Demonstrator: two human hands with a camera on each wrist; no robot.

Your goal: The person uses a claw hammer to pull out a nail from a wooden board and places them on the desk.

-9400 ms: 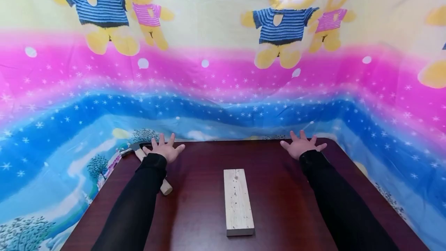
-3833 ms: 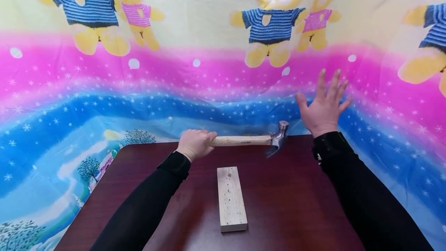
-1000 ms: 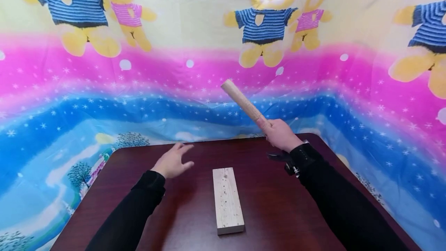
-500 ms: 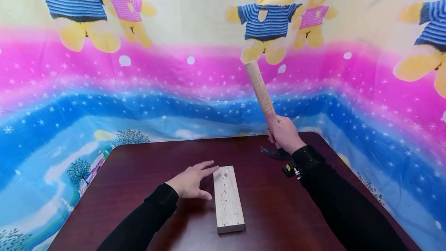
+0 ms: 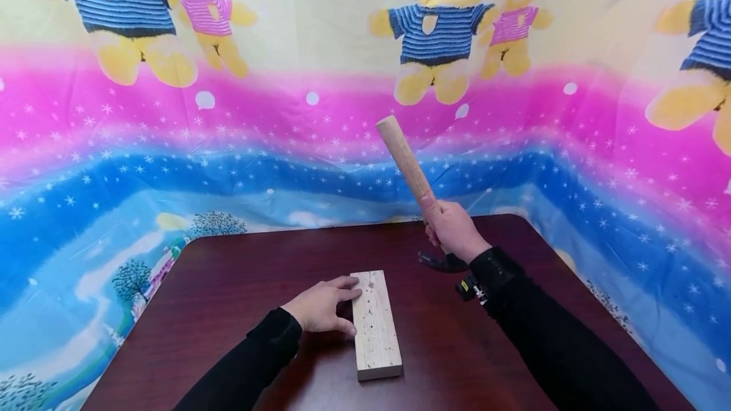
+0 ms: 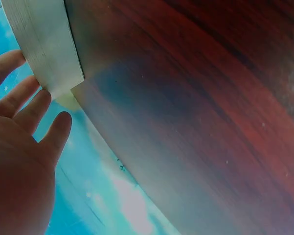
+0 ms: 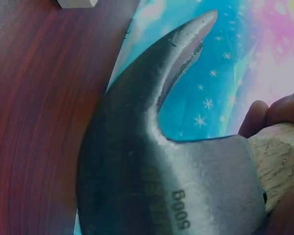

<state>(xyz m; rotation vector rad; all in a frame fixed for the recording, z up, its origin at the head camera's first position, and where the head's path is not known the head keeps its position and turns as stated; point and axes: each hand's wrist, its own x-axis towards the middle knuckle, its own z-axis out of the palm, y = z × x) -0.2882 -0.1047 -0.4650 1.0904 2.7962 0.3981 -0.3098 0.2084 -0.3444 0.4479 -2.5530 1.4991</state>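
A pale wooden block point(image 5: 378, 328) lies lengthwise on the dark red-brown table. At its left edge is my left hand point(image 5: 321, 307), fingers spread and slightly bent. The left wrist view shows those fingertips touching the side of the block point(image 6: 45, 41), and not wrapped round it. Raised over the table's right half, my right hand point(image 5: 455, 228) grips a claw hammer point(image 5: 404, 156) near its head, the wooden handle pointing up and to the left. The metal hammer head point(image 7: 132, 137), marked 500g, fills much of the right wrist view; its claw curves away from the handle.
The table point(image 5: 240, 271) has rounded far corners. Behind and beside it hangs a printed cloth point(image 5: 320, 163) with bears and snowflakes. A small device point(image 5: 469, 288) is strapped at the right wrist.
The hammer passed from my left hand to my right, handle end now up. Over the last second my left hand moved right and towards me, onto the block's left edge.
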